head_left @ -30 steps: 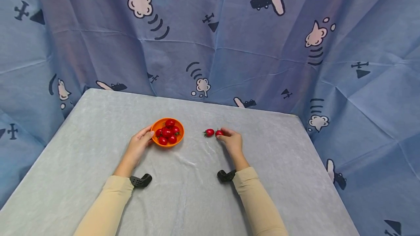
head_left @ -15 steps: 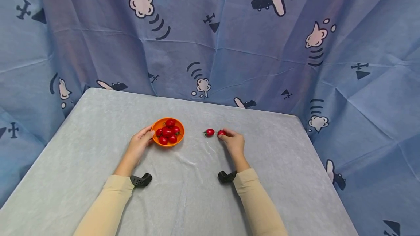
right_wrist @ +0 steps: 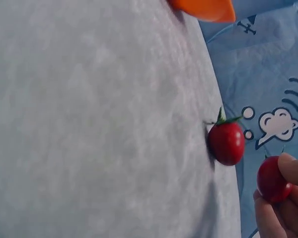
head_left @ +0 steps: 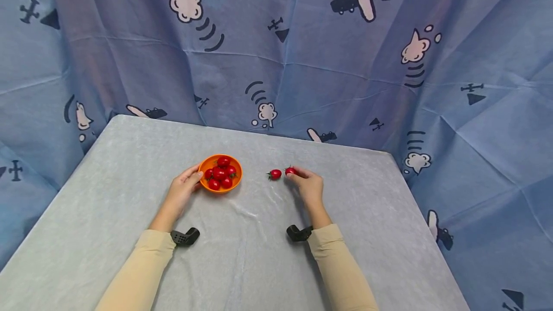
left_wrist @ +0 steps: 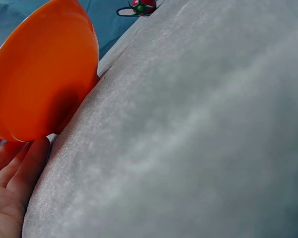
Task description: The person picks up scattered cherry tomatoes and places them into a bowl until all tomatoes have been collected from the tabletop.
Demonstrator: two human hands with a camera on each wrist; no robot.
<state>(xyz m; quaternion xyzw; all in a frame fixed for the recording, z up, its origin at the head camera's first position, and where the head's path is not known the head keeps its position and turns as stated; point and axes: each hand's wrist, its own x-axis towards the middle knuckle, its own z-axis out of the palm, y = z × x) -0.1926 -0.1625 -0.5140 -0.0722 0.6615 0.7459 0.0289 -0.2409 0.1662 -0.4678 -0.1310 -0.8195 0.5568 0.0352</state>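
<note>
An orange bowl (head_left: 221, 191) with several red cherry tomatoes (head_left: 219, 173) in it stands on the table, left of centre. My left hand (head_left: 183, 189) grips its left side, the thumb at the rim and the other fingers low against the outer wall, as the left wrist view shows. With thumb and fingers, my right hand (head_left: 308, 188) pinches one cherry tomato (right_wrist: 273, 179), which the right wrist view shows lifted off the cloth. Just left of that hand, another cherry tomato (head_left: 274, 174) with a green stem lies on the table.
A pale grey cloth covers the table (head_left: 242, 253). Behind its far edge hangs a blue curtain (head_left: 242, 61) printed with planes and clouds. Each wrist wears a black camera mount, one on the left (head_left: 186, 237) and one on the right (head_left: 299, 233).
My right hand has drawn slightly right, and the pinched tomato has risen and tipped, its stem now pointing upward. The left hand and the bowl have stayed put.
</note>
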